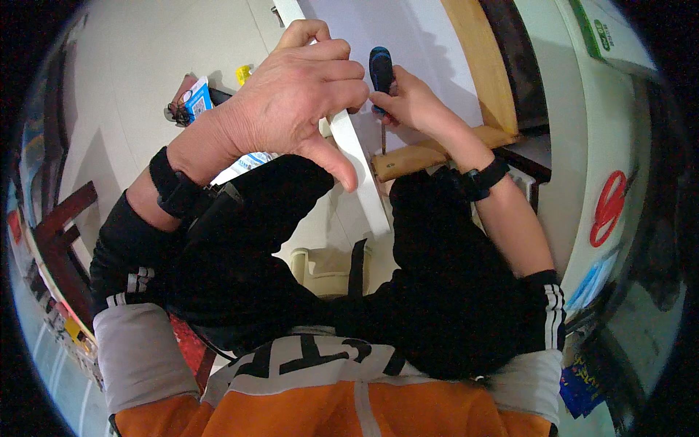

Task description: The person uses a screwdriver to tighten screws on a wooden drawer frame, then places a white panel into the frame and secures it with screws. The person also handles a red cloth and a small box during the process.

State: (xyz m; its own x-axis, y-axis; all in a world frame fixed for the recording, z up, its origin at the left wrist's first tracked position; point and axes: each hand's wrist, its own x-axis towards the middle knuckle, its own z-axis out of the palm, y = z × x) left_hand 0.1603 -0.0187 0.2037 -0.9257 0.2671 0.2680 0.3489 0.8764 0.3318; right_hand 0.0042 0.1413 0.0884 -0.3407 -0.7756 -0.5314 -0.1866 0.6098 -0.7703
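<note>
My right hand (416, 103) is wrapped round the black and blue handle of a screwdriver (378, 67). Its thin shaft points down toward a wooden strip (415, 159), the tip near the strip's left end; whether it sits in a screw is too small to tell. My left hand (295, 95) grips the edge of a white board (368, 182), fingers bent over the top and thumb stretched along the near side. The board stands on edge between my knees. Beyond it lies a pale panel (422, 44), bordered on the right by a wooden rail (484, 62).
Left on the tiled floor lie a blue and white packet (196, 98) and a small yellow thing (244, 73). A cream plastic stool (328, 271) shows between my legs. To the right, red-handled scissors (607, 207) lie on a pale surface, with a white and green box (611, 33) farther back.
</note>
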